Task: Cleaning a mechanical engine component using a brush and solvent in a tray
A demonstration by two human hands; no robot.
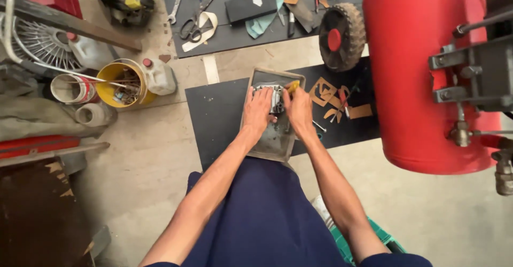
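Gripping a grey metal part (275, 97) over the tray's (270, 144) rim, both hands (278, 109) closed, bare floor (155, 144) leftward.

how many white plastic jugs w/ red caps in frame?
2. One jug stands on the floor right beside the yellow bucket. The other jug lies further left, by the white fan grille. More may be hidden in the clutter at the left edge.

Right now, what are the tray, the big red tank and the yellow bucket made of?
Tray: looks like metal, dull grey and smeared, with thin bent-up edges. Big red tank: probably painted steel, glossy red, with metal fittings bolted on. Yellow bucket: likely plastic, smooth and evenly yellow. Both hands, left hand and right hand, rest on a small grey metal part.
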